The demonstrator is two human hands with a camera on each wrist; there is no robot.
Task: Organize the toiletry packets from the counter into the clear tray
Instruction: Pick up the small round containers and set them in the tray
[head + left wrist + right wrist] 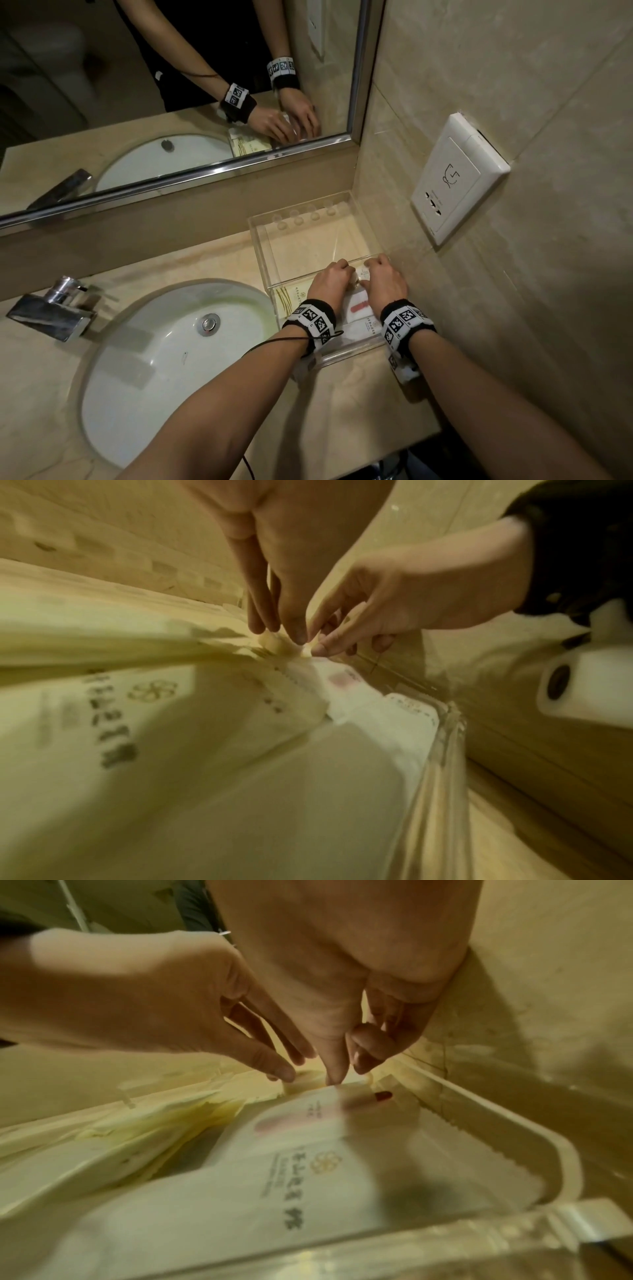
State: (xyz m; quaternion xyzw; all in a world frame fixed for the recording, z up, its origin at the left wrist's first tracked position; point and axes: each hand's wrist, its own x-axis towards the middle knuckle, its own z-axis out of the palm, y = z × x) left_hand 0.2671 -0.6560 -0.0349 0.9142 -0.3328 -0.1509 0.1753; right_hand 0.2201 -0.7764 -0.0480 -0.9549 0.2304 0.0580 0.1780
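A clear tray [342, 354] sits in the counter corner beside the wall. Several flat packets lie in its near compartment: a cream one with gold lines [291, 301], a white one with a red stripe [359, 306] and a white one with a gold logo [308, 1164]. Both hands reach into the far end of that compartment. My left hand [334, 281] and right hand [378, 279] pinch a small pale packet [363, 275] between their fingertips. The left wrist view has the left hand [277, 634] and right hand [318, 647] meeting on it [281, 646].
Behind the near compartment the tray has a far section [308, 246] with nothing in it. A white sink [164, 359] and chrome tap [54, 315] lie to the left. The tiled wall with a socket [455, 181] stands close on the right, a mirror [171, 85] behind.
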